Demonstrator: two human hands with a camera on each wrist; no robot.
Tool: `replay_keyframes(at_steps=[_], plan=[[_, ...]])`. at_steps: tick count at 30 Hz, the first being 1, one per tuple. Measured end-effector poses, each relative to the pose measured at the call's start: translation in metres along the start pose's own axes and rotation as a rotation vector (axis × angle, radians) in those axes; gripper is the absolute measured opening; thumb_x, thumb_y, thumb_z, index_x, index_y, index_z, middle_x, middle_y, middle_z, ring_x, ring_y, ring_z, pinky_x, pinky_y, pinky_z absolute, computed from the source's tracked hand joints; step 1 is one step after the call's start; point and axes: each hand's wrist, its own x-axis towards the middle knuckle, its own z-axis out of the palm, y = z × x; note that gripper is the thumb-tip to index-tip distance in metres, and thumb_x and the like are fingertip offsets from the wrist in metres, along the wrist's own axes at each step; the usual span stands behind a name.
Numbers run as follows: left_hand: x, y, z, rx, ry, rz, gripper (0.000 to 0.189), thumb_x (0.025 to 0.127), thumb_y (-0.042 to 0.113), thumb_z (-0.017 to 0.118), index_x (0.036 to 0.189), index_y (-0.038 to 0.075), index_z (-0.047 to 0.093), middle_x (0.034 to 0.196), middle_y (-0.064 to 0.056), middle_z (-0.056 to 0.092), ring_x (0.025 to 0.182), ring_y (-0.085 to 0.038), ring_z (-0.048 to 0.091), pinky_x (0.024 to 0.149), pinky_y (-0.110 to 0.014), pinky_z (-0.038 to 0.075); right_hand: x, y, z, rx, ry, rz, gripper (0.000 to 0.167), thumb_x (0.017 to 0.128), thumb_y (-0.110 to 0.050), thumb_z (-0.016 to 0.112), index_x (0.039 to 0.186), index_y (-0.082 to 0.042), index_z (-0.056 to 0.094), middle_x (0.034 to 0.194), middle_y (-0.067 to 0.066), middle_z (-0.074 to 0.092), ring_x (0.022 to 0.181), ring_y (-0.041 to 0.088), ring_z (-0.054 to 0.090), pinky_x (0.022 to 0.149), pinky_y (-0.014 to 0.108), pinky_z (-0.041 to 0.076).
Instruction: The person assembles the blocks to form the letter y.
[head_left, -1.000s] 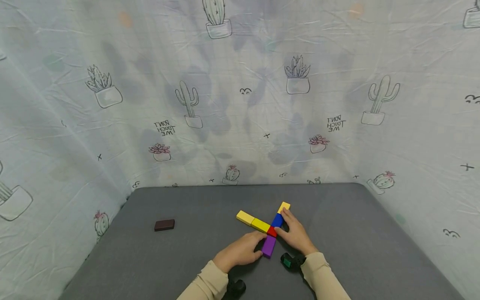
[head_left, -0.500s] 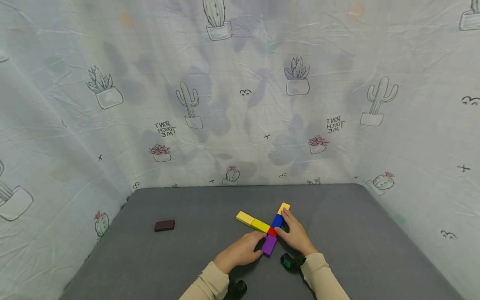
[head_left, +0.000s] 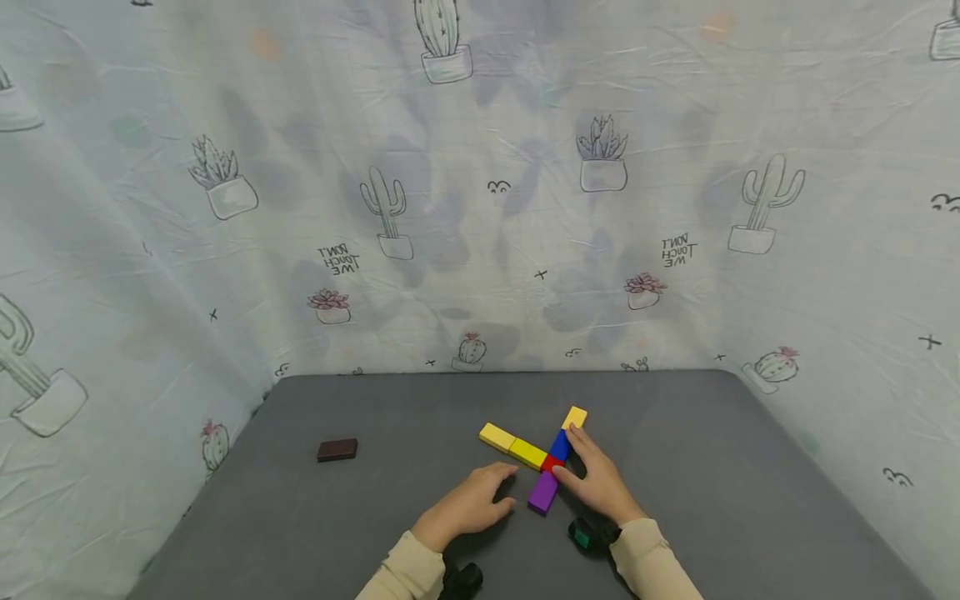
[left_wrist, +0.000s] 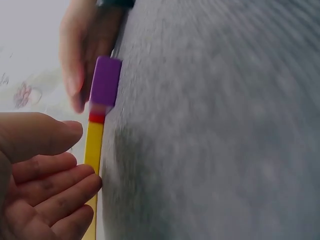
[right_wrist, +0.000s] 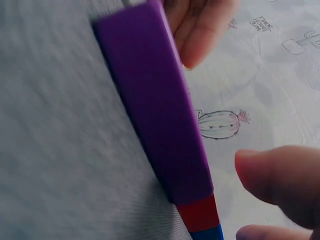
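Observation:
Several blocks lie end to end on the table in a branching shape. A purple block [head_left: 543,493] sits nearest the person, then a red block [head_left: 552,463], a blue block [head_left: 560,446] and a pale yellow block [head_left: 575,417]. From the red one, a yellow block [head_left: 527,453] and another pale yellow block [head_left: 497,437] run off to the left. My left hand [head_left: 465,504] is left of the purple block, thumb and fingers apart, holding nothing. Over the right side of the row is my right hand [head_left: 600,483], its thumb tip by the red block and its fingertips by the blue one.
A dark brown block [head_left: 337,450] lies alone on the left of the grey table [head_left: 420,408]. Black wrist devices, one [head_left: 588,537] below the right hand, sit under both wrists. A cactus-print curtain [head_left: 450,208] encloses the table at the back and sides.
My left hand has drawn away leftward from the purple block. The right hand has slid slightly toward the person. The blocks keep their arrangement, and the head view has shifted a little.

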Motion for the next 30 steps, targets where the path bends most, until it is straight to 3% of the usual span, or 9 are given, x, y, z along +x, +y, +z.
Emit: replay_keyframes(at_steps=[8, 14, 16, 23, 30], plan=[[-0.013, -0.017, -0.005, -0.098, 0.073, -0.005, 0.048, 0.093, 0.024, 0.060, 0.135, 0.002, 0.050, 0.133, -0.011, 0.055, 0.123, -0.027, 0.052, 0.100, -0.045, 0.044, -0.005, -0.002, -0.001, -0.018, -0.066, -0.038, 0.077, 0.087, -0.044, 0.063, 0.145, -0.002, 0.036, 0.152, 0.018, 0.030, 0.139, 0.039, 0.028, 0.107, 0.062, 0.028], [-0.025, -0.032, -0.020, -0.199, 0.160, -0.006, 0.049, 0.095, 0.023, 0.058, 0.136, -0.001, 0.047, 0.132, -0.016, 0.054, 0.122, -0.034, 0.051, 0.098, -0.052, 0.043, -0.004, -0.005, -0.002, -0.049, -0.096, -0.047, 0.076, 0.088, -0.045, 0.062, 0.143, 0.002, 0.038, 0.153, 0.016, 0.031, 0.141, 0.037, 0.026, 0.110, 0.058, 0.027], [-0.030, -0.039, -0.027, -0.222, 0.208, -0.017, 0.050, 0.095, 0.023, 0.057, 0.136, -0.002, 0.046, 0.133, -0.018, 0.053, 0.123, -0.036, 0.050, 0.098, -0.053, 0.043, -0.003, -0.007, -0.002, -0.050, -0.096, -0.040, 0.076, 0.088, -0.045, 0.062, 0.143, 0.002, 0.038, 0.153, 0.016, 0.031, 0.141, 0.036, 0.026, 0.110, 0.058, 0.027], [-0.052, -0.066, -0.053, -0.434, 0.434, -0.073, 0.049, 0.095, 0.019, 0.058, 0.136, -0.004, 0.045, 0.136, -0.022, 0.050, 0.126, -0.037, 0.049, 0.104, -0.050, 0.039, -0.002, -0.010, -0.001, -0.060, -0.099, -0.015, 0.079, 0.087, -0.048, 0.062, 0.143, 0.002, 0.039, 0.152, 0.017, 0.031, 0.141, 0.037, 0.027, 0.109, 0.059, 0.026], [-0.080, -0.100, -0.078, -0.400, 0.596, -0.206, 0.048, 0.097, 0.019, 0.055, 0.138, -0.004, 0.043, 0.137, -0.024, 0.048, 0.126, -0.037, 0.048, 0.102, -0.045, 0.043, -0.003, -0.008, 0.001, -0.064, -0.096, -0.001, 0.079, 0.087, -0.049, 0.063, 0.143, 0.001, 0.038, 0.152, 0.017, 0.031, 0.141, 0.037, 0.027, 0.109, 0.059, 0.027]])
